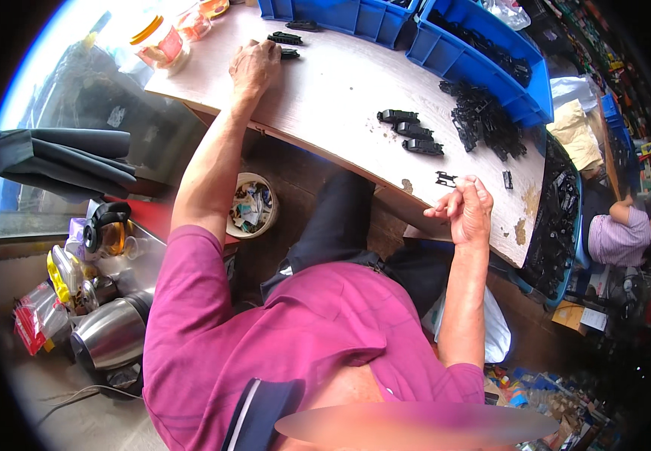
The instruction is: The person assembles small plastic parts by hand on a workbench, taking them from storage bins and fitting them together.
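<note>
At the far left of the table, my left hand (pixel 255 69) has its fingers curled around the end of a black plastic part (pixel 289 53), which sticks out beside the fingertips. Two similar parts lie just beyond it, one a black block (pixel 286 37) and the other a farther black block (pixel 303 25). My right hand (pixel 467 212) is raised over the near right edge, pinching a small black open-framed plastic piece (pixel 446 178) at its fingertips. Left of that hand, three longer black assemblies (pixel 418 131) lie in a slanting row.
A heap of small black pieces (pixel 483 120) lies before a blue bin (pixel 483 56); another blue bin (pixel 340 16) stands left of it. One loose piece (pixel 507 180) lies near the right edge. A jar (pixel 158 45) stands at the left corner. Another person (pixel 620 237) sits at right.
</note>
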Available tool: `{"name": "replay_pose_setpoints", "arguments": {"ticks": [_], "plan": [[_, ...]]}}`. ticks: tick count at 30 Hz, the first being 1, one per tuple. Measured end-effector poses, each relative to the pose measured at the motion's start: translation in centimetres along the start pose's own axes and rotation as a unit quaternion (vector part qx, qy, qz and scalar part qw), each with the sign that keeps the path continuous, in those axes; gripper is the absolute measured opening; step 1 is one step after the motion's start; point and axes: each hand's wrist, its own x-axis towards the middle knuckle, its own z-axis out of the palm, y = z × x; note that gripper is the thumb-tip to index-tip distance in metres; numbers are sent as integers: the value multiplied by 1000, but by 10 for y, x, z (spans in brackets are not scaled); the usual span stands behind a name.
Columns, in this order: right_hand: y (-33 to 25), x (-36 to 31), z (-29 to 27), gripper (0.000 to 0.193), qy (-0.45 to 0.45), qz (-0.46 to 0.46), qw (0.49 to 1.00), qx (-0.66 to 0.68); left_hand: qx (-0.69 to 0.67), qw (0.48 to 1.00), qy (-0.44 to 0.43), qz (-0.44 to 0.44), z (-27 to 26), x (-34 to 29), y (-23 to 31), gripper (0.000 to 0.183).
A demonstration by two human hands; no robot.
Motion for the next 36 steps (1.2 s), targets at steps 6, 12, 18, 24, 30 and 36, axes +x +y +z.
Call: {"name": "replay_pose_setpoints", "arguments": {"ticks": [6,12,18,24,30,36], "plan": [[2,0,0,9,-19,-12,1000,3,-121,992,-26,8,-5,-20,6,28],[2,1,-1,10,-16,-16,1000,10,-93,992,8,81,-13,-46,18,27],[3,4,4,12,-17,-34,999,34,-412,910,-37,-11,-31,-85,64,25],[-10,6,18,11,-3,-90,995,36,-706,680,-170,-104,-56,-166,161,24],[-6,6,26,11,-4,-88,996,33,-681,655,-316,-88,-52,-187,194,27],[2,6,20,13,-8,-77,997,-31,-609,733,-302,-33,-50,-188,205,32]]}}
